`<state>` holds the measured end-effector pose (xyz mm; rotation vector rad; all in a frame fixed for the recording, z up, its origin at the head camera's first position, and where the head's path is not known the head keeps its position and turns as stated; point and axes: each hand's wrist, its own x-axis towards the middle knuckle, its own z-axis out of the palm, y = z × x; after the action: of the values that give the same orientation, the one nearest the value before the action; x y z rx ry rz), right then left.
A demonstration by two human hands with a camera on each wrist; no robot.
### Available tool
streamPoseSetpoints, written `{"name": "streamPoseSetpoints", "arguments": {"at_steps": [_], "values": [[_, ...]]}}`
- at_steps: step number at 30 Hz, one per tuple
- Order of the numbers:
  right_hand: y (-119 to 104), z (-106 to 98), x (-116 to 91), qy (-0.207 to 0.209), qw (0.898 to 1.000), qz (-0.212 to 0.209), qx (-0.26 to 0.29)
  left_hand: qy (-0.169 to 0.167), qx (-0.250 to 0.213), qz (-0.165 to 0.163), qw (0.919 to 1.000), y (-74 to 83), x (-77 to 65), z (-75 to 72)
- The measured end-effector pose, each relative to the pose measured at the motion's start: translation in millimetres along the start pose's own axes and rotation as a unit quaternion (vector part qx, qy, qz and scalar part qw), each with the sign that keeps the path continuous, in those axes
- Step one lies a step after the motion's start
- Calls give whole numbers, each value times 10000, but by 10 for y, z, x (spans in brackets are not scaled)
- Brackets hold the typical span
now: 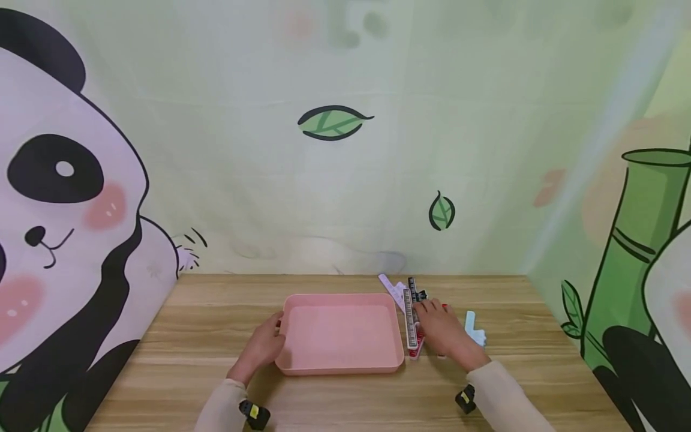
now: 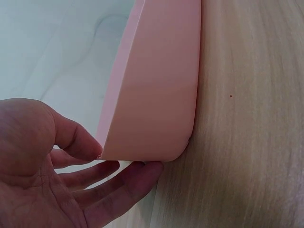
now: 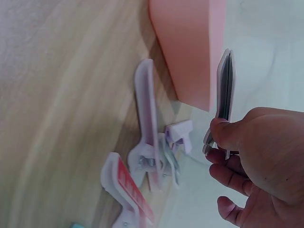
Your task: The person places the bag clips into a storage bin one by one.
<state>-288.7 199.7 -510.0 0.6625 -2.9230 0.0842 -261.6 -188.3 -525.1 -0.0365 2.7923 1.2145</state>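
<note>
L hand [image 1: 266,341], part-curled, holds pink tray [image 1: 341,371]; R hand [image 1: 439,325], loosely bent, pinches blk-wht clip [image 3: 225,90] (other clips [image 3: 146,109] nearby on tabletop [image 1: 227,312]).

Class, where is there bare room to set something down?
Free: inside the pink tray; wooden tabletop left of the left hand, between the sleeves, and right of the light-blue clip. Crowded: the tray's right side, where spring clips cluster around the right hand.

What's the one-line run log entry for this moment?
left hand: touching pink tray | right hand: pinching clip | other clips: on table, right of tray
</note>
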Motion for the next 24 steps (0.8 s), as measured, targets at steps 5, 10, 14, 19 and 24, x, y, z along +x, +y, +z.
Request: {"name": "streamPoseSetpoints", "arguments": {"at_steps": [5,10,14,19,24], "values": [[-9,-65,-10,141,9999,-55,-21,-5,-11,-22,10000,-16,6,-6],[-43,-127,8,80,9999,4,74,4,21,68,10000,-29,12,-5],[-83,-191,26,99,9999,-23,137,57,14,117,9999,-38,15,0],[-150,-268,48,145,9998,-88,138,78,8,70,9999,-59,20,9],[-214,-316,73,193,9996,-91,169,53,11,5,10000,-51,18,9]]}}
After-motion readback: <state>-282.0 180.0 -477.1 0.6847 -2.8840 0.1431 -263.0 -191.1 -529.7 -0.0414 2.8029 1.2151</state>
